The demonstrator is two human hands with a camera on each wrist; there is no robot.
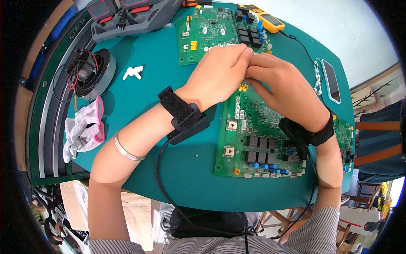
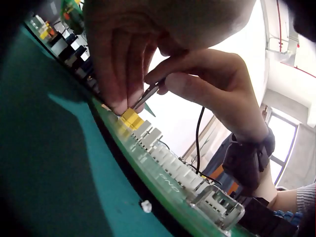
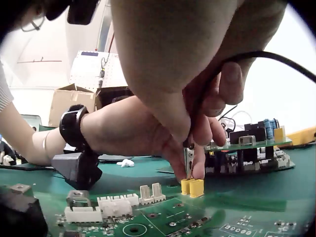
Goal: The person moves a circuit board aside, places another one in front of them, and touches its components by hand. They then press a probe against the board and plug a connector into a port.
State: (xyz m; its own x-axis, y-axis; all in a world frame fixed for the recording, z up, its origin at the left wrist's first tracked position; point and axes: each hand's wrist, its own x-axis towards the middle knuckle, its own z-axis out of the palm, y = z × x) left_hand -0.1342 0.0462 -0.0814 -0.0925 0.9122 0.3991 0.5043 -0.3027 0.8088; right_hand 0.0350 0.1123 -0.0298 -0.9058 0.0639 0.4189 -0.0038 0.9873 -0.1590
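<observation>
My right hand [image 1: 283, 84] pinches a metal alligator clip [image 3: 188, 157] on a black cable [image 3: 276, 57]. The clip points down at a pair of yellow connectors [image 3: 192, 187] on the edge of the near green circuit board [image 1: 262, 114]. My left hand [image 1: 215, 72] meets it there, its fingertips [image 3: 198, 168] close about the clip's tip, right over the connectors. In the left wrist view those fingertips come down beside the yellow connector [image 2: 131, 119]. I cannot tell whether they pinch anything. White sockets [image 2: 168, 158] line the same edge.
Another green board [image 1: 211, 21] lies behind my hands, with a yellow multimeter [image 1: 270, 23] beyond it. A phone [image 1: 331, 80] lies to the right. On the left are white earbuds [image 1: 133, 73], a round fan-like device [image 1: 95, 74], a glove [image 1: 84, 127] and a grey case [image 1: 131, 21].
</observation>
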